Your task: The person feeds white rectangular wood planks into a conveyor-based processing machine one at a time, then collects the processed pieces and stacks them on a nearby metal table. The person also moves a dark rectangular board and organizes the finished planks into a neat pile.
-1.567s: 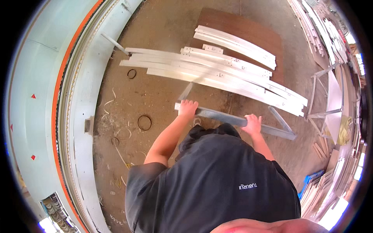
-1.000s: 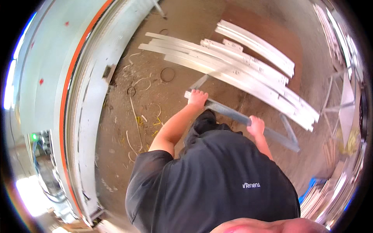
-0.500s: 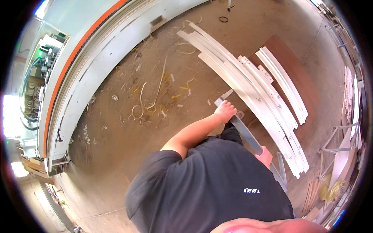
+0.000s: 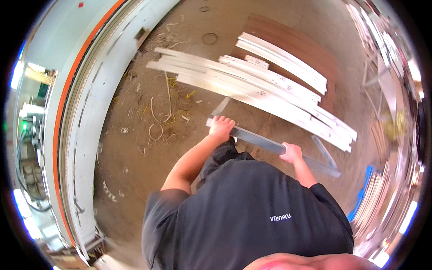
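Note:
I hold a long grey metal profile [image 4: 263,140] level in front of my body with both hands. My left hand [image 4: 221,126] grips its left end and my right hand [image 4: 291,153] grips it nearer the middle. The bar's right end [image 4: 326,168] sticks out past my right hand. Beyond it, on the dirt floor, lies a stack of long white profiles [image 4: 252,87]. My black shirt [image 4: 247,211] fills the lower view.
A long white machine bed with an orange stripe [image 4: 85,112] curves along the left. Offcuts, shavings and rings [image 4: 157,128] litter the floor. A brown board [image 4: 310,49] lies behind the white profiles. Metal racks and frames [image 4: 387,90] stand at the right.
The view has swung back and forth while both hands keep their grip on the grey bar. The white stack now sits straight ahead again instead of off to the right.

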